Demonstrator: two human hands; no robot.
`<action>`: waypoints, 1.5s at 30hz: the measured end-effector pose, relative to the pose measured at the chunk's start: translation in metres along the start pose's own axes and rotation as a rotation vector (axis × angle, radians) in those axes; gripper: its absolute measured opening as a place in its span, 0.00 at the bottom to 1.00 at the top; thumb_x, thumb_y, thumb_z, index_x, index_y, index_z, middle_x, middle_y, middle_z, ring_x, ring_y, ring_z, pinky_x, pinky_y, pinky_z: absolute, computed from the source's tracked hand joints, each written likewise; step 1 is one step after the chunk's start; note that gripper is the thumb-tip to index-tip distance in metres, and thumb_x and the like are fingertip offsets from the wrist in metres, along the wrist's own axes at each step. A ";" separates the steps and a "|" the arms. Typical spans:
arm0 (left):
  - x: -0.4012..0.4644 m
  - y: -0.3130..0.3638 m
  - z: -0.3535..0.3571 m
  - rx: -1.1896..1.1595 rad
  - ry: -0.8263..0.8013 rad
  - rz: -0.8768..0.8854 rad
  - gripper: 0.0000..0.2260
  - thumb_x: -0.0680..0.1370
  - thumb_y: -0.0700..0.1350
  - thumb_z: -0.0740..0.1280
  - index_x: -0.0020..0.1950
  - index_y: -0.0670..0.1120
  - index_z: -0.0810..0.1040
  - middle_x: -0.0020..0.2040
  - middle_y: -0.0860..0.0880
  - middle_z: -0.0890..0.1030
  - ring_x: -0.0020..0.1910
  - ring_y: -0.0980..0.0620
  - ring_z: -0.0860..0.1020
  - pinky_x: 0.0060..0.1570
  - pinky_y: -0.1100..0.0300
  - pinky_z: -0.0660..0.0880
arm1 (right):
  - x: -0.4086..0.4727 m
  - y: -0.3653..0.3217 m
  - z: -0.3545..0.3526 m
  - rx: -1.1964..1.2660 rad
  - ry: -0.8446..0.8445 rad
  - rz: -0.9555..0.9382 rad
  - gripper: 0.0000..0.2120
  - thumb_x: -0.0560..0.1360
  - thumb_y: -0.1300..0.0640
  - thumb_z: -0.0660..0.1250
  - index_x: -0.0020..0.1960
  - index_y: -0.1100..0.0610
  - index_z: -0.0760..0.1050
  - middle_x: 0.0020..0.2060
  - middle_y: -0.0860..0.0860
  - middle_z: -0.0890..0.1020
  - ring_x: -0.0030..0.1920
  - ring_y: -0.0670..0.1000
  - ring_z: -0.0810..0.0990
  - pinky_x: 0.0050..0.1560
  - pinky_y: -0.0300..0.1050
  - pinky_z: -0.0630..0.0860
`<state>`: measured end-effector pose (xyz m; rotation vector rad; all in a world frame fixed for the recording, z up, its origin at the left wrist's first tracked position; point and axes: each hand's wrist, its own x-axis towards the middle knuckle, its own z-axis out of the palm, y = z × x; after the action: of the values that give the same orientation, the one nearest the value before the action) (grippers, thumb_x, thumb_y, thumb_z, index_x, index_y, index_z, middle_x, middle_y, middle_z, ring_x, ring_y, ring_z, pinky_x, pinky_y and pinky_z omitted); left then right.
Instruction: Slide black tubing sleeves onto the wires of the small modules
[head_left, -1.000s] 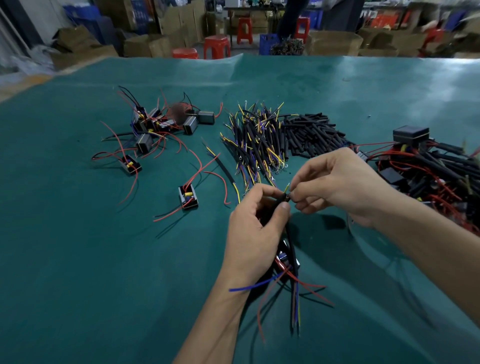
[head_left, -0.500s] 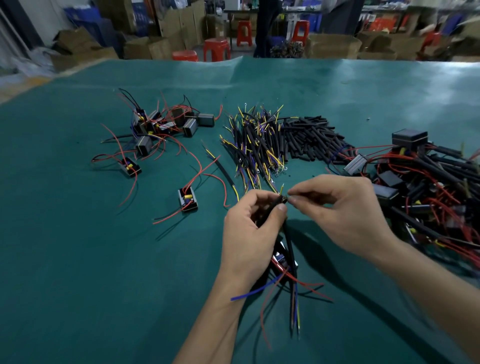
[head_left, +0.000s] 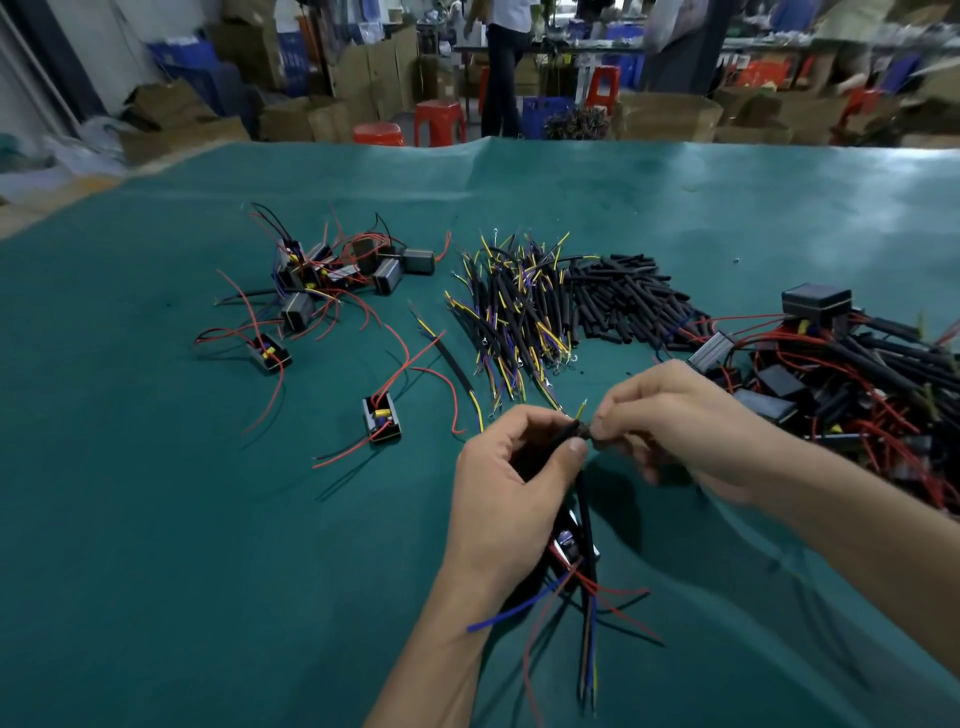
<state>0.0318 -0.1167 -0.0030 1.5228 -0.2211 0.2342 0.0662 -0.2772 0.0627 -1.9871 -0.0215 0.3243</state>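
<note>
Item 1: my left hand (head_left: 511, 488) pinches a black sleeved wire (head_left: 558, 439). Item 2: my right hand (head_left: 680, 421) pinches a black tubing sleeve (head_left: 605, 441) at its tip. Spare sleeves pile (head_left: 623, 299) at 12 o'clock on the table (head_left: 156, 545). I read no writing anywhere.

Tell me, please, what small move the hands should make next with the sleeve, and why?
Probably push the black sleeve that the right hand pinches further along the wires gripped by the left hand. A yellow wire tip already pokes up where the fingertips meet, which suggests the sleeve has only just started on.
</note>
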 end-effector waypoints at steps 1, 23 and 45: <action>-0.001 0.001 0.000 0.004 -0.008 0.006 0.04 0.73 0.40 0.72 0.45 0.48 0.82 0.39 0.54 0.84 0.39 0.60 0.80 0.44 0.67 0.75 | 0.001 -0.001 -0.001 0.150 -0.045 0.136 0.11 0.70 0.66 0.70 0.30 0.60 0.79 0.25 0.54 0.72 0.23 0.49 0.68 0.23 0.37 0.66; 0.000 0.000 -0.002 -0.036 0.009 -0.013 0.04 0.73 0.39 0.73 0.44 0.48 0.82 0.39 0.52 0.84 0.38 0.57 0.80 0.43 0.66 0.76 | -0.006 0.004 0.001 0.047 0.010 -0.149 0.10 0.73 0.65 0.69 0.34 0.58 0.81 0.27 0.52 0.77 0.26 0.49 0.74 0.26 0.39 0.70; 0.000 -0.002 -0.001 -0.044 0.045 0.014 0.02 0.74 0.39 0.71 0.43 0.46 0.82 0.39 0.48 0.85 0.39 0.55 0.80 0.43 0.62 0.77 | -0.035 0.019 0.044 0.529 0.343 -0.182 0.07 0.79 0.65 0.68 0.43 0.58 0.79 0.37 0.54 0.83 0.40 0.51 0.83 0.41 0.43 0.83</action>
<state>0.0327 -0.1161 -0.0050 1.4718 -0.2000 0.2723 0.0197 -0.2523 0.0359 -1.4781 0.0930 -0.1249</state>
